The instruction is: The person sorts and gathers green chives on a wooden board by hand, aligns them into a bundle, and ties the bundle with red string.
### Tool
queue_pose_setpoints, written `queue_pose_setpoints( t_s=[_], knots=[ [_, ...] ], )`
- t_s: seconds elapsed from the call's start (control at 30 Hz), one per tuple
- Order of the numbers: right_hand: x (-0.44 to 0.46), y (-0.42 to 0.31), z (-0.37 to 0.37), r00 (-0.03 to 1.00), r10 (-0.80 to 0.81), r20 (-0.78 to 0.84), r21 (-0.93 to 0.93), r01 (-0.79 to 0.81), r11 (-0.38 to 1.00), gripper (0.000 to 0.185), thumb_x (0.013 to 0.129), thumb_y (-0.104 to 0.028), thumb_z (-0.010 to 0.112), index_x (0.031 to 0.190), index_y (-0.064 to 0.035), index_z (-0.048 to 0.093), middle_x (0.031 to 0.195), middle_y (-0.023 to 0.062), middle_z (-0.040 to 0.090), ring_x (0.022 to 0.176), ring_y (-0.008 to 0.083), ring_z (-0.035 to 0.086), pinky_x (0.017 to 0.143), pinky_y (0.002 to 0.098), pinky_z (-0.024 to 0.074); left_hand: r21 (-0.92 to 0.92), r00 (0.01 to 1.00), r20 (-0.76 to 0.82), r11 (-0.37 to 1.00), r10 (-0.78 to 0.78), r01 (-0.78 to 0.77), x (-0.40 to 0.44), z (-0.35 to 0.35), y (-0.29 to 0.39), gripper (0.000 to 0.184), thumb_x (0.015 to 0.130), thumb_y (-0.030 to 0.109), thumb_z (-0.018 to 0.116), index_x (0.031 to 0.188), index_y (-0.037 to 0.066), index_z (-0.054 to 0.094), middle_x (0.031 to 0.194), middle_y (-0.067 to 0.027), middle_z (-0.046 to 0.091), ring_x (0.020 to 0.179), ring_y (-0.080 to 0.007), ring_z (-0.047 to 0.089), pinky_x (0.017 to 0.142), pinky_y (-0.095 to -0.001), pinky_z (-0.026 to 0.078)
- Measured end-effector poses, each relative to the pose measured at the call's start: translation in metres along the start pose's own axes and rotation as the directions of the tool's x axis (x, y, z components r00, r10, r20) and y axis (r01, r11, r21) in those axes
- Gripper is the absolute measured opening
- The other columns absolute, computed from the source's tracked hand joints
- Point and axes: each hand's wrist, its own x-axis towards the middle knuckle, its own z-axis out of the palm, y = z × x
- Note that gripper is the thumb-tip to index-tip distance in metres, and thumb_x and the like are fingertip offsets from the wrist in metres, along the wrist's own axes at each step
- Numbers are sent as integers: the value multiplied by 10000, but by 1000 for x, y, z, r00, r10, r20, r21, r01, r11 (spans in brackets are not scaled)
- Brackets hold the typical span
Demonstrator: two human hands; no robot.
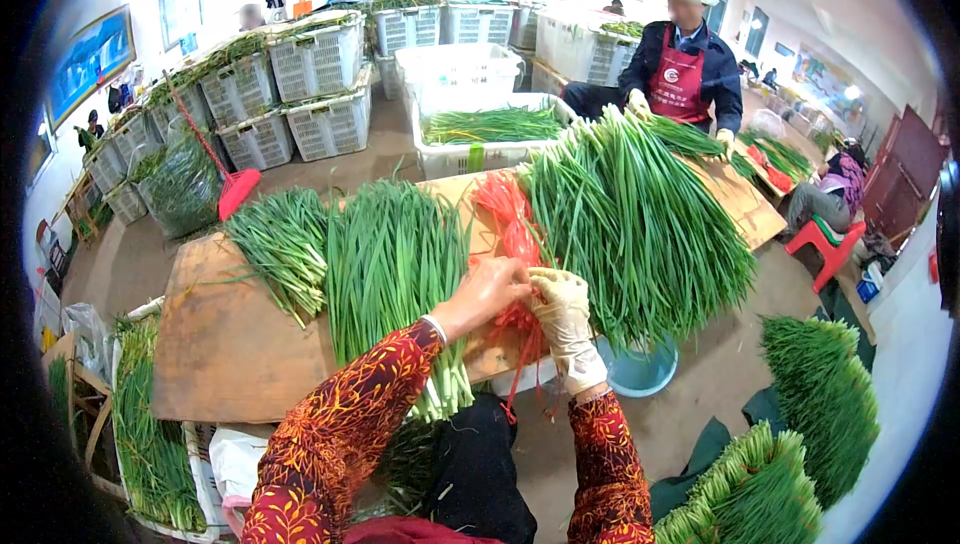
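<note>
My bare left hand (488,294) and my right hand (563,322), in a pale glove, meet fingertip to fingertip over the board's front edge. Both are closed in a pinch; whatever lies between the fingers is too small to make out. Just behind and below them is a bunch of red plastic strips (512,222), some hanging off the edge. To the left lie a wide pile of green garlic chives (392,264) and a smaller pile (285,244), both on the wooden board (235,369). A large heap of chives (640,224) stands close by on the right.
Across the board sits a co-worker in a red apron (680,79), gloved hands on chives. A white crate (470,159) stands behind the board. Below right are a blue basin (640,369) and chive bundles (750,489). A chive-filled basket (150,424) is at left.
</note>
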Motion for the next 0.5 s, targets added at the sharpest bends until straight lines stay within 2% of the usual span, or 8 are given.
queue_pose_setpoints(
  t_s=[0.1, 0.2, 0.27, 0.3, 0.33, 0.4, 0.43, 0.5],
  knots=[
    [0, 0, 0, 999, 27, 23, 17, -27, 999, 210, 653, -162, 672, 850, -137, 604, 980, -14, 610, 918, 196, 552, 818, 368, 367, -9, 1000, -4, 1000, 3, -3, -2, 2, 2, 186, 759, 190, 611, 802, 11, 583, 791, -140, 588, 793, -260, 577, 720, -348, 447],
    [0, 2, 1, 999, -31, -13, -50, 30, 998, 241, 625, -134, 666, 857, -143, 599, 997, -15, 603, 914, 206, 546, 818, 367, 366, 21, 1000, 23, 1000, 4, -5, -4, 2, 2, 190, 768, 212, 596, 795, 24, 588, 815, -140, 571, 838, -266, 553, 747, -356, 434],
    [-1, 4, 3, 998, -50, -41, -53, 48, 997, 227, 632, -135, 658, 850, -134, 599, 999, -11, 604, 902, 212, 548, 813, 369, 370, 6, 997, 23, 997, 74, -74, -3, 10, -11, 210, 768, 246, 596, 796, 38, 597, 814, -136, 560, 854, -273, 536, 763, -355, 423],
    [-1, 8, 6, 996, -73, -51, -62, 70, 996, 207, 642, -139, 647, 845, -121, 605, 995, -1, 608, 888, 215, 552, 804, 369, 377, -113, 969, 224, 985, -100, 128, 0, -2, 4, 251, 763, 269, 611, 850, 34, 617, 830, -128, 580, 857, -249, 551, 770, -323, 422],
    [-1, 5, 4, 998, -49, -32, -64, 47, 997, 193, 653, -141, 634, 843, -112, 613, 1006, 14, 611, 894, 221, 554, 795, 369, 382, -322, 953, 287, 927, -99, 193, -3, -7, 8, 298, 776, 288, 621, 908, 21, 625, 863, -87, 605, 860, -173, 556, 784, -277, 413],
    [-5, 20, 12, 998, 60, 3, 14, -60, 998, 177, 663, -140, 623, 838, -115, 619, 1021, 26, 612, 902, 228, 557, 794, 362, 383, -527, 918, 367, 778, -153, 341, -4, -3, 17, 329, 791, 297, 625, 940, 3, 623, 884, -40, 606, 861, -108, 538, 783, -245, 409],
    [-8, 28, 15, 999, 38, -20, 32, -37, 999, 168, 671, -140, 614, 837, -118, 619, 1039, 33, 608, 930, 230, 550, 802, 360, 377, -592, 889, 433, 697, -148, 404, -6, -14, 36, 277, 814, 267, 609, 920, 11, 626, 890, -11, 589, 854, -78, 519, 767, -227, 410],
    [-7, 26, 11, 995, 102, 6, 78, -102, 992, 172, 655, -163, 652, 823, -142, 621, 1035, 31, 608, 951, 228, 538, 811, 363, 368, -698, 882, 471, 600, -25, 390, -28, -43, 79, 196, 824, 220, 593, 845, 27, 616, 850, 6, 573, 818, -69, 518, 746, -224, 412]
  ],
)
